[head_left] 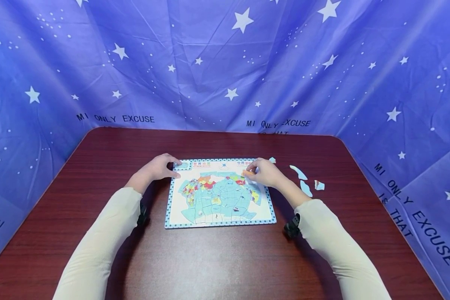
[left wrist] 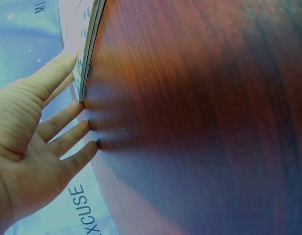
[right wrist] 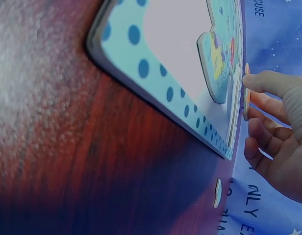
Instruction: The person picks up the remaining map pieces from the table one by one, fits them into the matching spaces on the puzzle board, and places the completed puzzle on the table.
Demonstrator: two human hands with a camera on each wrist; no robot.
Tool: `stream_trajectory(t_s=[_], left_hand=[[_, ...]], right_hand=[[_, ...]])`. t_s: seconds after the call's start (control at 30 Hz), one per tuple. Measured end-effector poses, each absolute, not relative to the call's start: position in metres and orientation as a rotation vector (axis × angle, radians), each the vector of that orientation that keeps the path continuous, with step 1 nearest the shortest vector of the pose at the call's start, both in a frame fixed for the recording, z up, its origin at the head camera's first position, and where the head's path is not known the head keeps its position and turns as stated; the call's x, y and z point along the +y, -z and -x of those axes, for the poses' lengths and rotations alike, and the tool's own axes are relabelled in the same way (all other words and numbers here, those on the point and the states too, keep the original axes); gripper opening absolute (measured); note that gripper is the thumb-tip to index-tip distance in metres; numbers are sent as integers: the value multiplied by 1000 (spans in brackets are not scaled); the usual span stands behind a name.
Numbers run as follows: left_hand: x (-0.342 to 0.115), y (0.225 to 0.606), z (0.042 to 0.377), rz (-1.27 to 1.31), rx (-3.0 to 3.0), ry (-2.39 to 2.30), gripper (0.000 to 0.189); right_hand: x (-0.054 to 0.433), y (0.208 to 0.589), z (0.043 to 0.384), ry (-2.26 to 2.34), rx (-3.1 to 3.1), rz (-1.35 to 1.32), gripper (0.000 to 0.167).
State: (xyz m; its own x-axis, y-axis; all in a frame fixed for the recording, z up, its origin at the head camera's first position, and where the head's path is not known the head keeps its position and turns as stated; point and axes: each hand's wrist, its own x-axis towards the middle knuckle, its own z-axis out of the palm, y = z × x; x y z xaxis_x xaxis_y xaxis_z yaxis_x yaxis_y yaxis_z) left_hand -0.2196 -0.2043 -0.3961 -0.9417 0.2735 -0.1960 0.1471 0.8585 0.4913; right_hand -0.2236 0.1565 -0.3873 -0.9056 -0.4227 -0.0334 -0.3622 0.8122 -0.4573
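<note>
A world map puzzle board (head_left: 175, 210) with a dotted blue border lies flat, many pieces set in its middle. My left hand (head_left: 159, 166) rests at its far left corner. In the left wrist view the thumb (left wrist: 58, 72) lies on the board's face, while the other fingers stretch out near the edge and the tabletop. Over the map's upper right part, my right hand (head_left: 266, 171) pinches an orange puzzle piece (head_left: 247, 172) between thumb and fingers. The right wrist view shows this piece (right wrist: 247, 100) edge-on, held above the board.
Loose puzzle pieces lie right of the board: a curved one (head_left: 298, 171), a pale blue one (head_left: 305, 188) and a white and brown one (head_left: 319, 186). Another small piece (head_left: 272, 160) sits by the far right corner. A starry blue curtain (head_left: 210, 83) surrounds the brown table (head_left: 195, 262).
</note>
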Motion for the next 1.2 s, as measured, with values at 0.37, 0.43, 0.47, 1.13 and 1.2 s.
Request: stream_trajectory(t_s=[0.37,0.43,0.47,1.13,1.2], left_hand=[[-204,398,221,-324,2781,-698,49],[-204,398,221,-325,2780,-698,50],[-204,398,221,-325,2780,-698,50],[-204,398,221,-317,2794,-677,50],[-204,398,220,-314,2793,-677,50]], right_hand=[[151,387,223,690,2854,651,24],[149,386,223,691,2853,656,23],[149,386,223,689,2852,660,23],[135,389,224,641,2831,682,24],[133,389,224,633,2826,694,24]])
